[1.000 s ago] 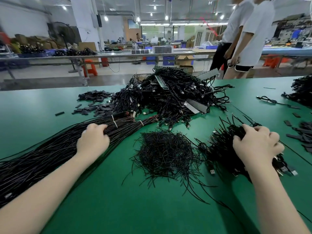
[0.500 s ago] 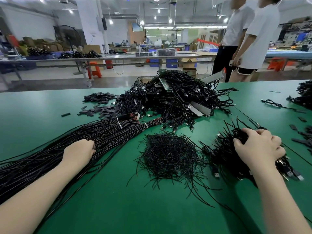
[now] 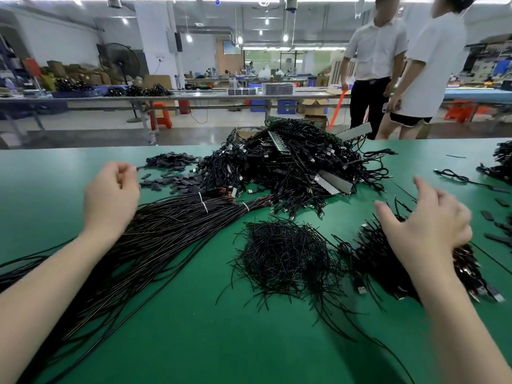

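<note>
A long bundle of thin black wires, tied with white bands, lies across the green table from the lower left to the middle. My left hand is raised above it with fingers curled; thumb and fingertips pinch what looks like a thin black wire end. To the right lies a pile of short black USB cables. My right hand hovers on top of it, fingers spread and straight, holding nothing.
A mound of short black wire cuttings sits between my hands. Behind it is a large tangle of cables with metal strips and small black flat pieces. More cables lie far right. Two people stand beyond the table.
My left hand slid back along the long bundle, then lifted off it and moved forward with fingers pinched. My right hand let go of the USB cable pile and spread its fingers.
</note>
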`<move>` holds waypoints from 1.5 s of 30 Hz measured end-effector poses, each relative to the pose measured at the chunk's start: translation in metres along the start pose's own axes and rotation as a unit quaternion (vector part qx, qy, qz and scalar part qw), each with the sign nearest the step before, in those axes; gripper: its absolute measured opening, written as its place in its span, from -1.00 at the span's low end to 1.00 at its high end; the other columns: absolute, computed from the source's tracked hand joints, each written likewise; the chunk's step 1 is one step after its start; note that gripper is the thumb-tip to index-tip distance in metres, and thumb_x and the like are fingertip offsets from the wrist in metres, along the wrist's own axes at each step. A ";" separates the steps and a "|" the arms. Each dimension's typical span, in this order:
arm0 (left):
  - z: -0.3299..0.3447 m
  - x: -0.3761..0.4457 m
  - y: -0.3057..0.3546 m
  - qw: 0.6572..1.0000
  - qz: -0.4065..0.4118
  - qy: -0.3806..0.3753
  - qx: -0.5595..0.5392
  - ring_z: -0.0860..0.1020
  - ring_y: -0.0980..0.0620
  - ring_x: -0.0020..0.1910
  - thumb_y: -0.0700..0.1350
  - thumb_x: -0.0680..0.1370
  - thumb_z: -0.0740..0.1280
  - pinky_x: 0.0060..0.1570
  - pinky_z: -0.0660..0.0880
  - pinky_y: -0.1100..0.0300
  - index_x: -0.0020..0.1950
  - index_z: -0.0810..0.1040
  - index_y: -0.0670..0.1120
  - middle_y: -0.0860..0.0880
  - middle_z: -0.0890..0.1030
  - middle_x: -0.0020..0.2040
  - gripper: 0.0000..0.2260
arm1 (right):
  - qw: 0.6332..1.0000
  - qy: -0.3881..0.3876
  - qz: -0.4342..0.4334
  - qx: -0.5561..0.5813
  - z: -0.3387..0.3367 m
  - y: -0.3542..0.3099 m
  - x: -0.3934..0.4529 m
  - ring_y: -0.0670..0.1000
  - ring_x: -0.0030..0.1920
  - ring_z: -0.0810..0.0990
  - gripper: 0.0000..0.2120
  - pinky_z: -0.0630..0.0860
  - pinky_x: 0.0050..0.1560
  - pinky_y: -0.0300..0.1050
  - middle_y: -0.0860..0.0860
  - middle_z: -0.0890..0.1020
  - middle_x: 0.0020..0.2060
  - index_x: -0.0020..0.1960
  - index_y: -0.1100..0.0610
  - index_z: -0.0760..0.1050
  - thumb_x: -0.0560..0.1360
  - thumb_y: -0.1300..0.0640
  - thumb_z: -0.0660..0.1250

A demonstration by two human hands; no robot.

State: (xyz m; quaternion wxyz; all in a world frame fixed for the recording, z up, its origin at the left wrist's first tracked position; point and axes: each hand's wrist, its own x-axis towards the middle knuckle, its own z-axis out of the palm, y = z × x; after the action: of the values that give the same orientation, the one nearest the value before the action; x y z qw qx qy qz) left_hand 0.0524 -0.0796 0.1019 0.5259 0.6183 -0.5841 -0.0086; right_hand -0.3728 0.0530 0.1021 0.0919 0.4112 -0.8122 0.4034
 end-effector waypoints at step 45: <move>0.060 -0.094 0.154 0.882 0.379 -0.248 -0.131 0.53 0.11 0.00 -0.20 0.54 0.32 0.11 0.43 0.15 0.07 0.64 -0.05 0.13 0.59 -0.05 -0.84 | 0.970 0.033 -0.238 0.036 0.019 -0.076 -0.063 0.15 0.13 0.39 -0.59 0.20 0.06 -0.03 0.06 0.52 0.08 0.07 0.09 0.50 0.38 -0.14 0.47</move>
State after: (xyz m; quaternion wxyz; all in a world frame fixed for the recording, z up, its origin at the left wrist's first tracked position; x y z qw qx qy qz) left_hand -0.1246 -0.0128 0.1200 0.4032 0.2530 -0.8786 -0.0381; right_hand -0.2727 0.0512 0.1032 0.1972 0.5819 -0.6726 0.4125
